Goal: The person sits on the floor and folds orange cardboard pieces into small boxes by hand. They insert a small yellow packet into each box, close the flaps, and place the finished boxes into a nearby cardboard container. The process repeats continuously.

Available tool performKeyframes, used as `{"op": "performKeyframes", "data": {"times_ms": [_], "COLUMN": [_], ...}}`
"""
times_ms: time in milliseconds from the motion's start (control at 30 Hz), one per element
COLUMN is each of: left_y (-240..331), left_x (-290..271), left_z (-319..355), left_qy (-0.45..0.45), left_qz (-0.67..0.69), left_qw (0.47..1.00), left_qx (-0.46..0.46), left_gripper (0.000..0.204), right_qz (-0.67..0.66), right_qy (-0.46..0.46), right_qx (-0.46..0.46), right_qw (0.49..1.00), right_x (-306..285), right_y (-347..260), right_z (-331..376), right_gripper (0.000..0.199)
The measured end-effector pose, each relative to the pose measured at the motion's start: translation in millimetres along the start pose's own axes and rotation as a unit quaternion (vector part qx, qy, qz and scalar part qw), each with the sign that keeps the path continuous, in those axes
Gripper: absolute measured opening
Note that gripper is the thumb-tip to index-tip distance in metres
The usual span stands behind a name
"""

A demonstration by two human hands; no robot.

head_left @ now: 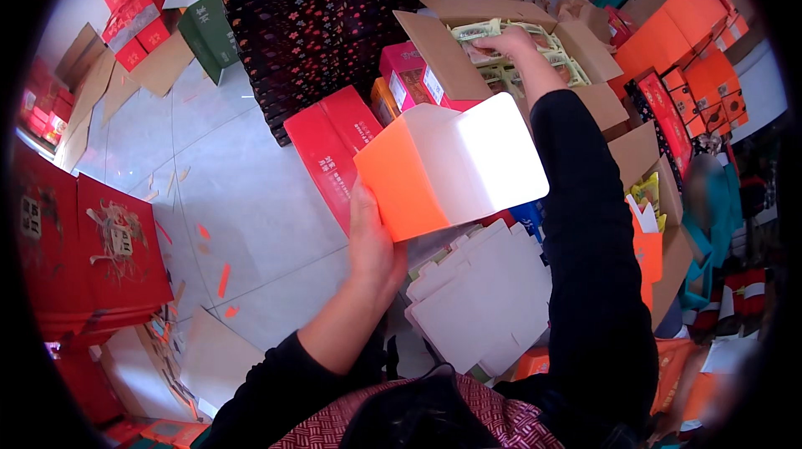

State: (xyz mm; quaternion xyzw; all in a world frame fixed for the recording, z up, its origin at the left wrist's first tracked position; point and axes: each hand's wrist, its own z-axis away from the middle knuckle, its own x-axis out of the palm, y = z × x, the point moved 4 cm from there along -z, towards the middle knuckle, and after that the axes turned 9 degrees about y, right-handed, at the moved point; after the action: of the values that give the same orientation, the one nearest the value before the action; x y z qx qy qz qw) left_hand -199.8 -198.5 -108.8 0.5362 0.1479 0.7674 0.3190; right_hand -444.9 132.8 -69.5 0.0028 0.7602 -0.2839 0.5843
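orange card, folded into an open box (451,169) with a white inside, sits in the left hand (372,244), which grips it from below by its lower orange corner, thumb against the orange face; the box is held up in the air at the middle of the view, tilted with its open white side turned to the right. the right hand (510,41) is stretched far forward into a brown cardboard carton (447,56) with its flaps open, and its fingers are curled over a pale green packet (478,31) among other packets of the same kind inside; i cannot tell whether it has closed a full grip on the packet or only rests on it. just under the held box lies a stack of flat white box blanks (484,299) on the floor. a long red box (330,152) lies near the left of the orange one, beside a tall stack of dark boxes with a small flower pattern (326,15). more orange boxes (693,40) are piled at the upper right, well apart from both hands, and flat red boxes with gold tassels (92,240) stand at the left on the pale grey floor (225,198), where orange paper scraps are scattered.
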Motion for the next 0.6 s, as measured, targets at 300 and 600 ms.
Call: {"op": "performKeyframes", "data": {"times_ms": [300,600], "left_y": [-14,-46], "left_x": [16,56], "left_z": [10,91], "left_qy": [0.010,-0.023], "left_qz": [0.033,0.134], "left_qw": [0.999,0.991], "left_qx": [0.027,0.002], "left_gripper": [0.042,0.044], "right_qz": [-0.261,-0.091], "right_qy": [0.178,0.196], "right_qx": [-0.025,-0.109], "right_qw": [0.948,0.970], "right_x": [-158,-230], "right_y": [-77,-91], "right_z": [124,361], "right_gripper": [0.034,0.036]}}
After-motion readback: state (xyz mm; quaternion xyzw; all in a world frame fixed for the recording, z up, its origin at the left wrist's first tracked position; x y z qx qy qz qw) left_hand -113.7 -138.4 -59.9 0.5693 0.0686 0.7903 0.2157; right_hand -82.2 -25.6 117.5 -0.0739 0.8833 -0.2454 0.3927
